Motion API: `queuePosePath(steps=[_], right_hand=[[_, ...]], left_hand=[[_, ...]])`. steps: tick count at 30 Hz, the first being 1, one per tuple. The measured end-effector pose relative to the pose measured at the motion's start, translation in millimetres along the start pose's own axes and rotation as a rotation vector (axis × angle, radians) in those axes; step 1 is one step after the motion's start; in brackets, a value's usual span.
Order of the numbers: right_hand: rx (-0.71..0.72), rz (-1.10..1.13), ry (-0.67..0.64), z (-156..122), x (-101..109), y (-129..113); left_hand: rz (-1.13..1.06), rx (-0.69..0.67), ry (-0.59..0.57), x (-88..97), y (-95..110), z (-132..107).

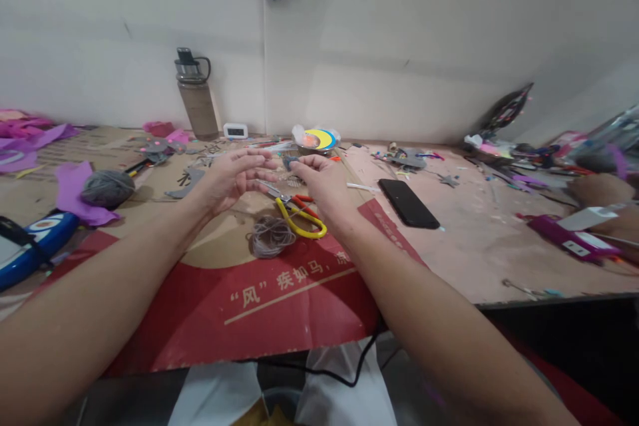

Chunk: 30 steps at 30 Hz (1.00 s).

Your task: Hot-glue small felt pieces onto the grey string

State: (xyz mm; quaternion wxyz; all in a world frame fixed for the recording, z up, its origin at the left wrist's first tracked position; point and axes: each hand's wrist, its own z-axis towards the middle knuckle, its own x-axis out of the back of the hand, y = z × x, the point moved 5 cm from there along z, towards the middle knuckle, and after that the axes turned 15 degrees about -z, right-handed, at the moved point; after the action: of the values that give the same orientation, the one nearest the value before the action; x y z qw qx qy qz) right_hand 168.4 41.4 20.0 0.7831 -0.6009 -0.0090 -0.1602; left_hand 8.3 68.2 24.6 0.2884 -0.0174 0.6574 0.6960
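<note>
Counter (474,233) cluttered. Left hand (237,180) half-curled, apparently empty; right hand (322,183) pinched closed. Scissors (285,199), blades near the left, could nick. Yarn (272,237) beside them could snag. Grey piece (287,163), in right fingertips, might slip from slight pinch.

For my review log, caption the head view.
Left hand open, right hand pinching a small grey piece near yellow-handled scissors and coiled yarn.

A pinkish tabletop (476,229) beneath a printed red cardboard sheet (299,319), a black phone (408,203) and a grey star (449,180).
</note>
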Motion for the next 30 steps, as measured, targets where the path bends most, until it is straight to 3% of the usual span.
queuePosePath(steps=[3,6,11,14,17,21,30], right_hand=[[-0.034,0.069,0.039,10.5,10.2,9.3],[-0.055,0.054,0.06,17.0,15.8,17.4],[-0.057,0.043,0.037,18.0,13.4,22.4],[-0.06,0.045,-0.001,15.5,10.6,20.6],[-0.066,0.051,-0.04,13.5,7.7,18.9],[-0.061,0.07,-0.074,12.2,2.8,18.2],[-0.049,0.015,-0.148,-0.2,-4.9,4.9]], left_hand=[[0.045,-0.064,0.142,18.5,2.3,5.8],[0.184,-0.084,0.177,29.6,0.8,9.4],[0.55,-0.206,0.241,34.2,10.1,5.5],[0.664,-0.275,0.273,32.2,16.8,2.7],[0.619,-0.253,0.268,31.4,16.2,3.6],[0.526,-0.138,0.163,25.3,6.2,6.2],[0.187,0.009,-0.031,-7.5,-7.1,-4.3]])
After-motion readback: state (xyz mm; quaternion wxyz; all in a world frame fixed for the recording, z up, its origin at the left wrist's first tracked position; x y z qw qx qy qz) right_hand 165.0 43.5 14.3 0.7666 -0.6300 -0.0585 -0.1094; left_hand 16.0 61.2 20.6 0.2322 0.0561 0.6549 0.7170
